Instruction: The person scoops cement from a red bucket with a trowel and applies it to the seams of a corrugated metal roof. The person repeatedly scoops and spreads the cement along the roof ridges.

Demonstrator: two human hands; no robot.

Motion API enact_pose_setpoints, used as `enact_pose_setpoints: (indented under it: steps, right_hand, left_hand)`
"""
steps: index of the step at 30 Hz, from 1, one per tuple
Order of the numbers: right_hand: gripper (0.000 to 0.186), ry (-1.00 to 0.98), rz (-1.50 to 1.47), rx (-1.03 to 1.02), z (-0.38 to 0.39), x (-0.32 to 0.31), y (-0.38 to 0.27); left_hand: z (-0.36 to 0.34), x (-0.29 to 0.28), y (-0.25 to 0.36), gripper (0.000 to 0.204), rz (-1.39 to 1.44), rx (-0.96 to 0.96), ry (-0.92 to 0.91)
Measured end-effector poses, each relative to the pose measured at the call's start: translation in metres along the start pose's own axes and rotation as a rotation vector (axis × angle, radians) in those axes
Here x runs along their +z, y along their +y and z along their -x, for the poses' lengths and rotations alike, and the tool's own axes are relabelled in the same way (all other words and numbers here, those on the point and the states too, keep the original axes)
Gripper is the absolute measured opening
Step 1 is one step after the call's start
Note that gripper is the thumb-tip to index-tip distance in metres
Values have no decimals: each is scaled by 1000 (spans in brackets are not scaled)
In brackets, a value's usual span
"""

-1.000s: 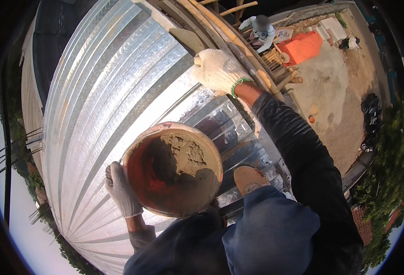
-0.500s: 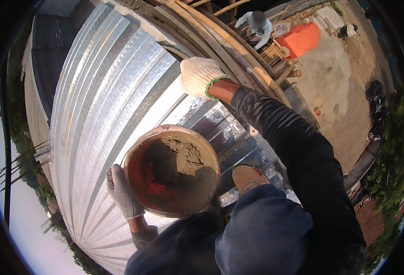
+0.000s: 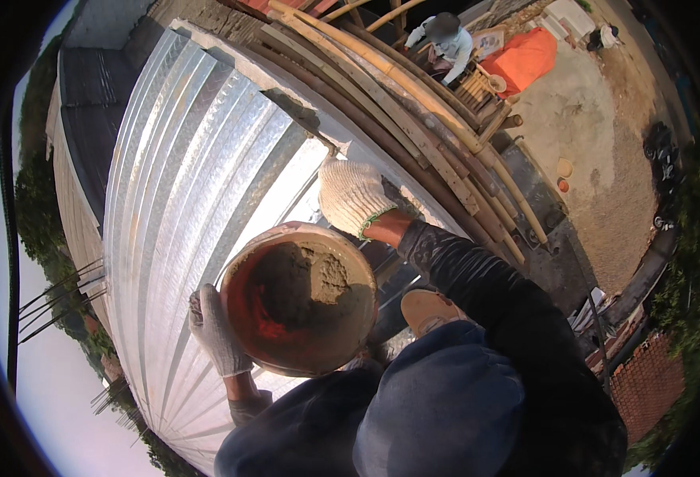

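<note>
My left hand (image 3: pixel 215 330), in a grey knit glove, grips the left side of a round bucket (image 3: pixel 278 302) with wet grey mortar (image 3: pixel 326 274) inside. My right hand (image 3: pixel 348 193), in a cream glove with a green cuff, is closed on a trowel just above the bucket's rim; only part of the trowel's metal (image 3: pixel 328 147) shows beyond the fingers, along the mortared edge strip of the roof. Ribbed silver metal sheets (image 3: pixel 175 199) lie under and left of the bucket. My shoe (image 3: pixel 425 306) shows right of the bucket, behind my knee.
Bamboo poles and planks (image 3: pixel 413 111) run along the right edge. Beyond and below, a person in a light top (image 3: pixel 457 52) is beside an orange tarp (image 3: pixel 525 60) on the ground (image 3: pixel 580 143). Rebar rods (image 3: pixel 64 290) stick out at left; trees (image 3: pixel 676 294) stand at right.
My right hand with the trowel has come back toward me, closer to the bucket. The view has shifted, showing more poles along the edge. My left hand still holds the bucket.
</note>
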State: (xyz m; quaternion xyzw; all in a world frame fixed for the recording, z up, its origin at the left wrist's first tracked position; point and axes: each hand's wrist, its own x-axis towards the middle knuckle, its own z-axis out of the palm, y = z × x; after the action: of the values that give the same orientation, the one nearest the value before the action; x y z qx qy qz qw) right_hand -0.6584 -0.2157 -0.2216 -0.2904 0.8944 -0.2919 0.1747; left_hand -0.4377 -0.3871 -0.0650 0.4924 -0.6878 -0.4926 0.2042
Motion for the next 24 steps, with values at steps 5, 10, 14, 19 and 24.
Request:
enact_pose_setpoints:
  steps: [5,10,14,19,24]
  right_hand:
    - [23,-64,-26,6,-8,-39,16]
    - [24,-9,-18,50,-27,-39,37]
    - [27,-78,-22,-3,-24,-32,37]
    - [30,-203,-667,270,21,-65,34]
    - [35,-338,-1238,522,61,-59,20]
  left_hand:
    - [-3,-7,1,25,-27,61,-53]
    - [0,7,8,25,-10,42,-70]
    - [-7,0,0,26,-39,75,-73]
    - [-5,-3,-6,26,-14,71,-56]
    - [-7,-4,-5,26,26,26,-46]
